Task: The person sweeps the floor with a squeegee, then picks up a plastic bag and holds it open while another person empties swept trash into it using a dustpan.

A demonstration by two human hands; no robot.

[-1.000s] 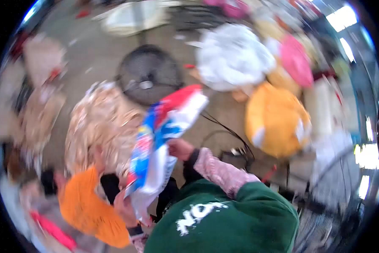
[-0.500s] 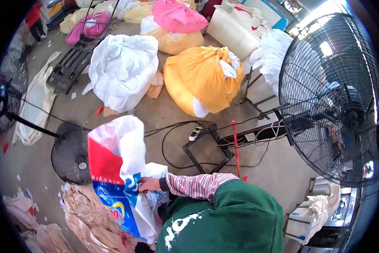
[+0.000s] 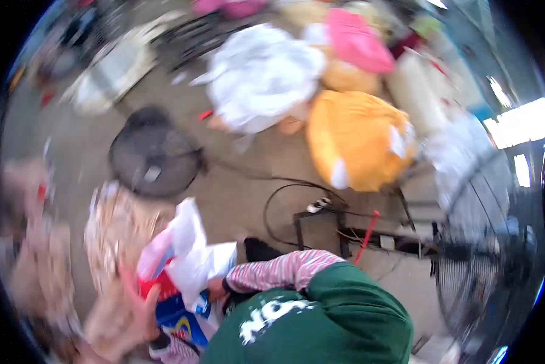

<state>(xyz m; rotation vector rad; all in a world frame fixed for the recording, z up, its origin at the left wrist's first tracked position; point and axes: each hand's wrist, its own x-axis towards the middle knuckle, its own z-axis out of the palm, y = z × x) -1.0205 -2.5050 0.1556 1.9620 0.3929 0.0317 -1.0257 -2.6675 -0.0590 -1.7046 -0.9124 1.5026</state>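
Observation:
A white, red and blue printed plastic bag (image 3: 184,267) hangs crumpled in front of the green shirt. My right hand (image 3: 216,290), below a striped sleeve, is closed on the bag's right side; its fingertips are partly hidden. My left hand (image 3: 140,309) is at the bag's left edge, thumb and fingers spread, blurred by motion. Behind the bag, a heap of beige cloth (image 3: 117,233) lies on the floor.
A round black fan (image 3: 156,151) is beyond the beige heap. White (image 3: 263,76), orange (image 3: 360,142) and pink (image 3: 358,41) bundles lie farther off. Cables (image 3: 278,197) and a black metal frame (image 3: 321,227) are on the floor, with a large fan (image 3: 478,242) at right.
The view has swung, blurring the surroundings. The bag is lower and more crumpled than half a second ago. My left hand has come up to its left edge, fingers spread.

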